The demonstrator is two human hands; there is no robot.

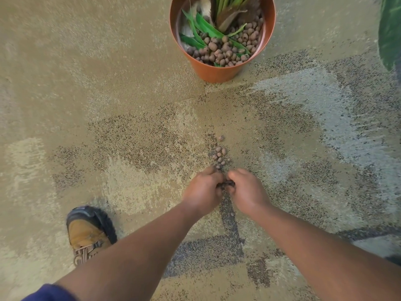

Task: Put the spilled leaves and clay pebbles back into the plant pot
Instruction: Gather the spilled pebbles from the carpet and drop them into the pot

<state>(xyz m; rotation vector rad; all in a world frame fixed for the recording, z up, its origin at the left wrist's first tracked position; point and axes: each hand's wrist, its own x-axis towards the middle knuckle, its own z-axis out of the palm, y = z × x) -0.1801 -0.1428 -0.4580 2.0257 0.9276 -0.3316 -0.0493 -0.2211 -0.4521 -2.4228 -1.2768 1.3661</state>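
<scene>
An orange plant pot (219, 70) stands on the carpet at the top centre, holding brown clay pebbles, green leaves and plant stems. A small trail of spilled clay pebbles (220, 155) lies on the carpet below the pot. Just nearer to me, my left hand (204, 190) and my right hand (247, 190) are side by side with fingers curled inward, cupping a clump of pebbles (226, 184) between them. The palms and the pebbles inside them are mostly hidden.
The floor is a tan and grey patterned carpet (108, 83). A brown and black shoe (89, 231) stands at the lower left. A large green leaf (390, 33) of another plant hangs in at the top right edge.
</scene>
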